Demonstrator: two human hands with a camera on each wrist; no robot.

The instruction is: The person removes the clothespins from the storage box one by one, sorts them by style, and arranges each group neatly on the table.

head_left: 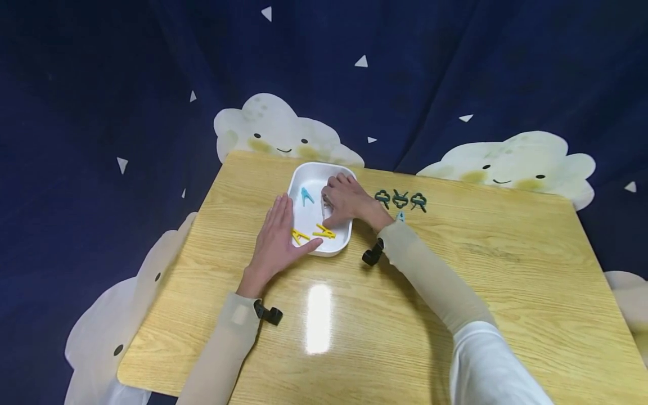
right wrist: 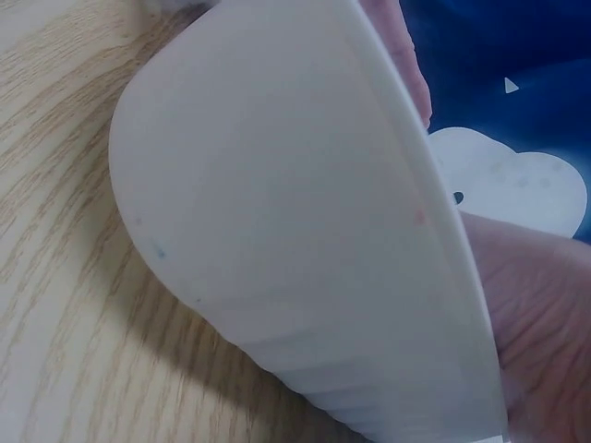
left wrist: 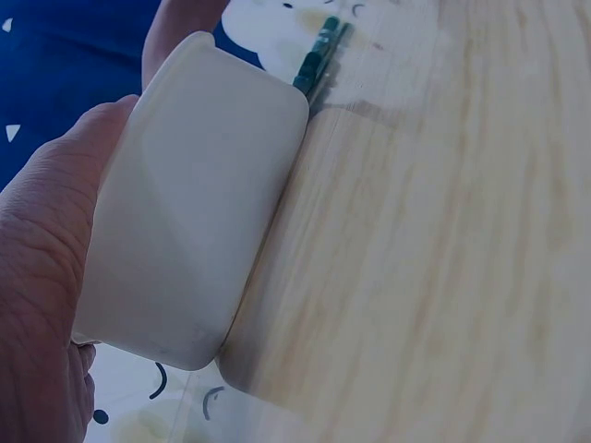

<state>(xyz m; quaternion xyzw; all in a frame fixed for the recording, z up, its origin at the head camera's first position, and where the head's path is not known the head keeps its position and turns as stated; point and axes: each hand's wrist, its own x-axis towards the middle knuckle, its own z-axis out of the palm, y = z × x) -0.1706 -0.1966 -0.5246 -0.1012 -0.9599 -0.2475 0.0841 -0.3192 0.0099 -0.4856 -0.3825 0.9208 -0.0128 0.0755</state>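
A white plastic tray [head_left: 316, 170] stands at the table's back edge, with a light blue clip [head_left: 306, 196] and two yellow clips [head_left: 324, 231] inside. My left hand [head_left: 275, 242] rests along its left side, fingers straight against the rim, thumb reaching across the near corner. Inside the tray, my right hand [head_left: 349, 201] is bent over the right half, fingers curved downward and thumb close to a yellow clip. A pale, see-through piece [head_left: 324, 210] shows beside its thumb and index finger; I cannot tell whether they pinch it. Both wrist views mostly show the tray's outer wall [left wrist: 194, 203].
Three dark green clips [head_left: 400, 199] lie in a row on the table to the right of the tray. Partly behind the right forearm is another light blue clip [head_left: 401, 216]. A dark blue curtain [head_left: 324, 73] with clouds hangs behind the wooden table [head_left: 506, 270].
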